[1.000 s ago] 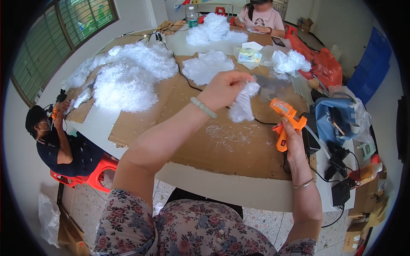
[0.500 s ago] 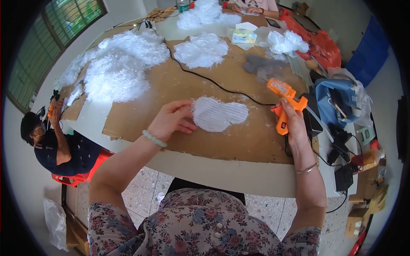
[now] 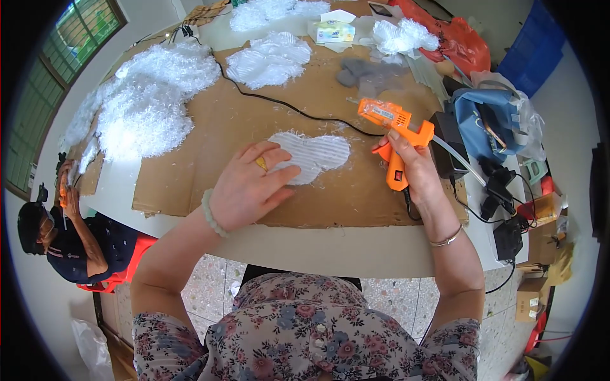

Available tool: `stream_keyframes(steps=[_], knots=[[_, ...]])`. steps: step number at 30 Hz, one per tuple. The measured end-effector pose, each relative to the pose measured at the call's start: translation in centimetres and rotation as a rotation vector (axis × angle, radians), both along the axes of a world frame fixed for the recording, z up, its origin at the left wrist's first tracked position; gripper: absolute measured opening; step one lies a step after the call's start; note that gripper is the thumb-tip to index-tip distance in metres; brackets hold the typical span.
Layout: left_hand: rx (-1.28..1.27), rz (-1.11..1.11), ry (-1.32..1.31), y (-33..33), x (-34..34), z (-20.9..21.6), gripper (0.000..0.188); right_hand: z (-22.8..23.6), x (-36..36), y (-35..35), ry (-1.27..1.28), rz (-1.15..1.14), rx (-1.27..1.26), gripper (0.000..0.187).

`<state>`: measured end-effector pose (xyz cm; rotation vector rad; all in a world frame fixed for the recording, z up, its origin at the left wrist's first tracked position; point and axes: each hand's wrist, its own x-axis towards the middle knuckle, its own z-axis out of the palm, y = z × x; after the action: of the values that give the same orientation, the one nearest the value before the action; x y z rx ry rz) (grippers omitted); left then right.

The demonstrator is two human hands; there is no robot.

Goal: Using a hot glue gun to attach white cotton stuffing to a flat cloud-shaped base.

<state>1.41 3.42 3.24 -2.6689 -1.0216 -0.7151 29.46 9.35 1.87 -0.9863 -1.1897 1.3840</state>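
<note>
A white ribbed pad [image 3: 321, 154], shaped like a shoe sole with frayed edges, lies flat on the brown cardboard [image 3: 210, 136] in front of me. My left hand [image 3: 248, 184] is over its left end, palm down with the fingers apart, covering part of it. To the right, my right hand [image 3: 416, 168] grips an orange glue gun [image 3: 386, 115] by its handle. The gun's nozzle points up and to the left, above the cardboard and apart from the pad. A whitish glue stick [image 3: 459, 157] trails from its back.
White fibrous heaps [image 3: 149, 95] fill the far left, with a smaller pile [image 3: 270, 60] behind the pad. A black cable [image 3: 286, 105] crosses the cardboard. A tissue box [image 3: 335, 30], grey fluff [image 3: 368, 75] and a blue bag [image 3: 486, 120] are farther right. A person [image 3: 70, 235] sits at left.
My left hand has moved from beside the pad onto its left end, fingers spreading. The glue gun stays in my right hand, turned slightly. The whole view has shifted.
</note>
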Motion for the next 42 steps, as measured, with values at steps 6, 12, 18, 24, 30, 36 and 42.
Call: stream_keyframes(steps=[6, 12, 18, 24, 30, 36, 42], knots=[[0.028, -0.04, 0.038, 1.8, -1.2, -2.6, 0.019, -0.4, 0.0, 0.8, -0.042, 0.025, -0.011, 0.023], [-0.137, 0.013, -0.016, -0.3, 0.5, -0.4, 0.015, -1.0, 0.7, 1.0, -0.034, 0.042, -0.026, 0.026], [-0.194, 0.17, -0.233, 0.0, -0.8, 1.2, 0.021, -1.0, 0.8, 1.0, -0.009, 0.041, -0.055, 0.027], [-0.217, 0.358, -0.243, 2.5, -3.8, -1.4, 0.019, -1.1, 0.8, 1.0, -0.029, 0.006, -0.048, 0.028], [-0.106, 0.344, -0.126, 2.1, -2.8, -1.1, 0.022, -1.0, 0.4, 1.1, -0.01, 0.002, -0.011, 0.032], [0.076, 0.222, -0.144, 1.6, -1.3, 1.7, 0.021, -0.6, 0.5, 1.3, 0.088, -0.147, 0.035, 0.029], [-0.123, 0.008, 0.066, 2.4, -0.7, 0.0, 0.015, -0.8, 1.4, 2.0, 0.167, -0.315, 0.013, 0.025]])
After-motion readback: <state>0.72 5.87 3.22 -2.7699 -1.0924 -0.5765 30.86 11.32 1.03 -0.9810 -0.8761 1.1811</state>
